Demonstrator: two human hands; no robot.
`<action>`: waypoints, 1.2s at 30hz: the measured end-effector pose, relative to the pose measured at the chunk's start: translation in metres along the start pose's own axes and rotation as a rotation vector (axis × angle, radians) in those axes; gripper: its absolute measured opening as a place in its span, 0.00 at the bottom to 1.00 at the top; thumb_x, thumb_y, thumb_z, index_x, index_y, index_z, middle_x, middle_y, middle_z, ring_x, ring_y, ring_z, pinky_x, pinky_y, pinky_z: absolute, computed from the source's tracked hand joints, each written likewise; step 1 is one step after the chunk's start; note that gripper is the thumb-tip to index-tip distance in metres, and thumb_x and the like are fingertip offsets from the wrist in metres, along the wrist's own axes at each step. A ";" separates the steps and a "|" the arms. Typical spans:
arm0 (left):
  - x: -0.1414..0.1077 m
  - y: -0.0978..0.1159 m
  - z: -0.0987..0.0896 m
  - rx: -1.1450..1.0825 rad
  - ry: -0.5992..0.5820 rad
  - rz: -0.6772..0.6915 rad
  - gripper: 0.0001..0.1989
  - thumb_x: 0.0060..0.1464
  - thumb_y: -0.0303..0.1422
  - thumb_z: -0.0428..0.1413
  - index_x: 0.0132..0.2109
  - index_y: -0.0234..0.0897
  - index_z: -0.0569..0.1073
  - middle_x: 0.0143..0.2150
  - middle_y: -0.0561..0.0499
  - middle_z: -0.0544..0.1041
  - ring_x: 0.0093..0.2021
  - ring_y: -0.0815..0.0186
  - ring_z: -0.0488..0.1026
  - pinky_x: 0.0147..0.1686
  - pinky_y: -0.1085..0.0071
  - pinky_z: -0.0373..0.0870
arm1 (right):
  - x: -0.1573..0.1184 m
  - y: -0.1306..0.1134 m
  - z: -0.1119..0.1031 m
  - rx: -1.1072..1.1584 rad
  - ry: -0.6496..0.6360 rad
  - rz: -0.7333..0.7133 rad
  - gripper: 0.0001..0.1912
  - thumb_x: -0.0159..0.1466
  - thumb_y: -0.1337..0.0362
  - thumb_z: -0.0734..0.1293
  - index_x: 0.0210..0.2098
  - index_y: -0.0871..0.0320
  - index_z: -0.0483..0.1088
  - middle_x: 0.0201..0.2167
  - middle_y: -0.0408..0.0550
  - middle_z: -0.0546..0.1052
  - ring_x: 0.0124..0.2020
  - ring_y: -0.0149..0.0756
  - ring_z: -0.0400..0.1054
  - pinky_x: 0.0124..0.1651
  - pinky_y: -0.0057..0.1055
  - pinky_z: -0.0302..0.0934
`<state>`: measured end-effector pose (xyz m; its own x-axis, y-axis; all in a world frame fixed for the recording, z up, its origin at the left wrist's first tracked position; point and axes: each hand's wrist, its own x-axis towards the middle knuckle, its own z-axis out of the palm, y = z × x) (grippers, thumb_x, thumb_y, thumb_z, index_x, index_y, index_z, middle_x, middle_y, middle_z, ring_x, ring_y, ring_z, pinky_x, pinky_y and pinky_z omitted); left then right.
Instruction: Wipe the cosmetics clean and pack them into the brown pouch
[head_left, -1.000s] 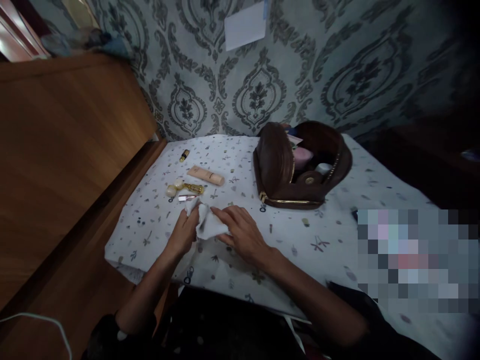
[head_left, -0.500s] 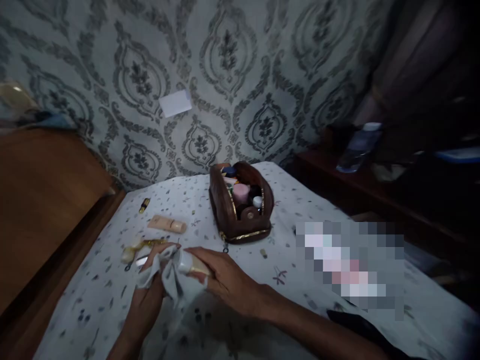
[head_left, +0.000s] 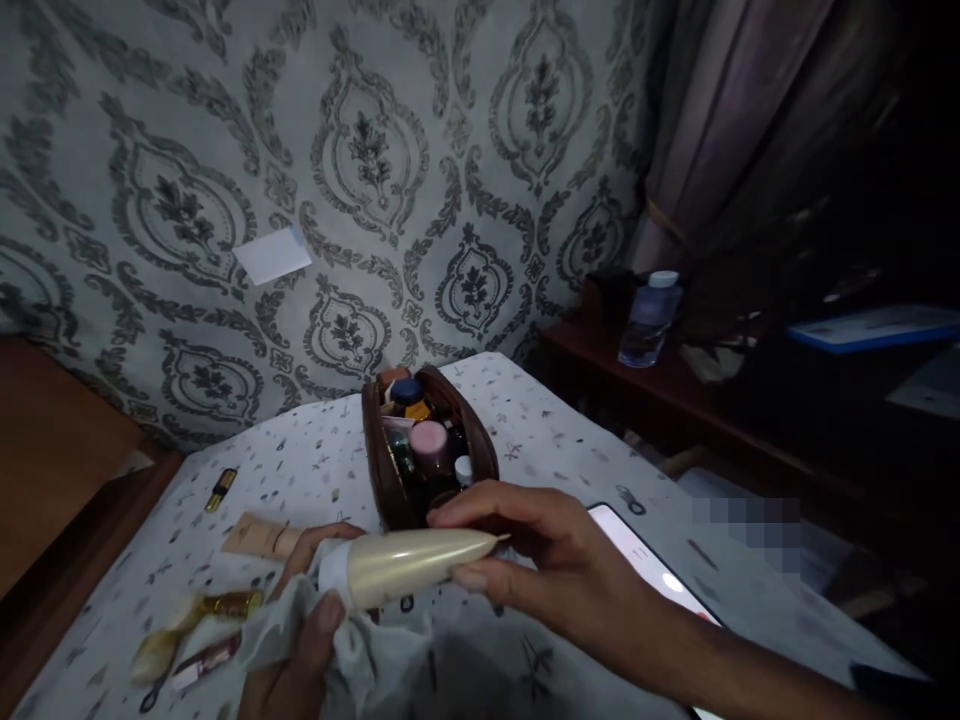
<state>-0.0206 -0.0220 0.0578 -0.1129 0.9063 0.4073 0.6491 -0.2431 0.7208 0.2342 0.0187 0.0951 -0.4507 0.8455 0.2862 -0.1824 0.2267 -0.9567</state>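
Note:
A pale, shimmery squeeze tube [head_left: 416,562] with a white cap lies sideways between my two hands, above the bed. My left hand [head_left: 304,640] grips the capped end through a light grey cloth [head_left: 364,655], which hangs down in folds. At the other end, the thumb and fingers of my right hand [head_left: 559,560] close on the tube's flat tip. Just behind stands a brown zip bag [head_left: 371,445], open at the top. Inside it are a pink-lidded jar [head_left: 430,447], a dark blue lid [head_left: 407,390] and a small white cap [head_left: 463,469].
Left on the patterned sheet lie a beige tube [head_left: 255,535], a small black-and-gold item [head_left: 221,490], a brush [head_left: 161,650] and a pinkish small tube [head_left: 206,662]. A lit phone [head_left: 637,550] lies right. A water bottle [head_left: 649,320] stands on a dark red shelf [head_left: 570,345].
The tube has been turned sideways and raised nearer to me, its tip now pointing right. My right hand has moved to that tip. The view has shifted right.

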 end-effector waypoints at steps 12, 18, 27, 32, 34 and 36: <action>0.025 0.030 0.048 0.153 0.047 -0.103 0.18 0.56 0.48 0.57 0.45 0.41 0.78 0.34 0.50 0.79 0.33 0.62 0.76 0.28 0.74 0.73 | 0.124 -0.006 -0.096 -0.623 0.233 -0.462 0.11 0.65 0.61 0.66 0.27 0.59 0.68 0.22 0.40 0.68 0.26 0.29 0.61 0.30 0.26 0.52; 0.031 0.007 0.051 0.267 -0.050 0.048 0.17 0.57 0.49 0.53 0.37 0.43 0.79 0.29 0.51 0.79 0.30 0.62 0.77 0.32 0.71 0.77 | 0.182 0.010 -0.078 -0.963 0.010 -0.390 0.07 0.67 0.65 0.64 0.32 0.59 0.68 0.28 0.42 0.71 0.30 0.31 0.62 0.35 0.27 0.52; 0.041 -0.009 0.050 0.258 -0.112 0.110 0.13 0.59 0.38 0.50 0.31 0.45 0.79 0.26 0.54 0.80 0.28 0.64 0.78 0.33 0.73 0.77 | 0.206 0.011 -0.073 -1.130 -0.057 -0.310 0.09 0.68 0.63 0.63 0.41 0.62 0.72 0.38 0.51 0.77 0.38 0.35 0.67 0.37 0.28 0.53; 0.044 -0.009 0.056 0.266 -0.163 0.156 0.16 0.59 0.34 0.48 0.27 0.44 0.76 0.22 0.55 0.77 0.25 0.65 0.76 0.28 0.73 0.76 | 0.201 0.017 -0.071 -1.164 -0.126 -0.238 0.10 0.68 0.63 0.63 0.43 0.62 0.73 0.40 0.53 0.78 0.40 0.38 0.69 0.38 0.29 0.54; 0.044 -0.007 0.059 0.274 -0.177 0.162 0.16 0.59 0.33 0.48 0.26 0.44 0.75 0.21 0.56 0.77 0.24 0.65 0.76 0.28 0.73 0.75 | 0.201 0.022 -0.069 -1.160 -0.157 -0.238 0.10 0.68 0.63 0.63 0.43 0.62 0.73 0.40 0.53 0.78 0.41 0.38 0.70 0.38 0.28 0.55; 0.043 -0.003 0.060 0.283 -0.183 0.159 0.15 0.59 0.32 0.49 0.27 0.43 0.76 0.23 0.55 0.77 0.24 0.65 0.76 0.29 0.72 0.75 | 0.204 0.027 -0.066 -1.150 -0.181 -0.239 0.11 0.68 0.63 0.63 0.45 0.62 0.73 0.41 0.54 0.78 0.42 0.39 0.71 0.39 0.28 0.56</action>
<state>0.0180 0.0383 0.0395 0.1262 0.9178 0.3764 0.8331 -0.3041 0.4620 0.1950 0.2288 0.1240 -0.6460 0.6628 0.3786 0.5708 0.7488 -0.3369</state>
